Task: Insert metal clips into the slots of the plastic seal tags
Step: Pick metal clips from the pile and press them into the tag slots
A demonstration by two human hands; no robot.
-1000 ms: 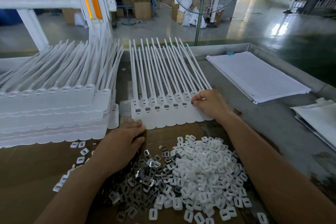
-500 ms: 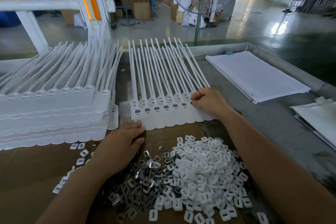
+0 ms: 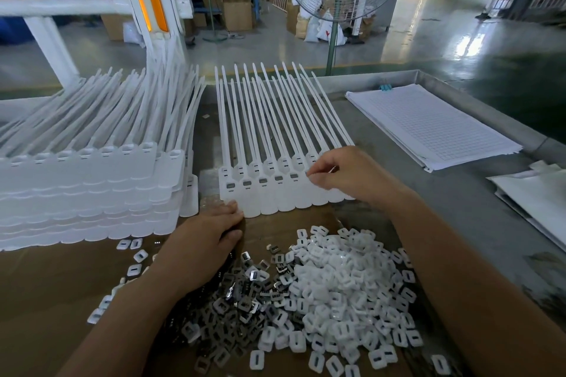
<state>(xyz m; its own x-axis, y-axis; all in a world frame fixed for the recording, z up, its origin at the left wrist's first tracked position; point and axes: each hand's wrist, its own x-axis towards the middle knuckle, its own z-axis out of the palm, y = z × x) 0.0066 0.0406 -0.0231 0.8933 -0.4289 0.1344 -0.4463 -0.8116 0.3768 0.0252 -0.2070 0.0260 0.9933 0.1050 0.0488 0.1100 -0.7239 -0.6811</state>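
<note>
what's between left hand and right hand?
Head view: the flat tab ends of the seal tag row span the gap between left hand and right hand.

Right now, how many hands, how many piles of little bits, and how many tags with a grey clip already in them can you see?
Hands: 2 (left hand, right hand)
Piles of little bits: 2 (metal clips, white plastic pieces)
Flat-row seal tags showing a grey clip: 5
Total: 9

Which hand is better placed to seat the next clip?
Right: the right hand pinches a metal clip over the tag row; the left hand rests by the clip pile.
</note>
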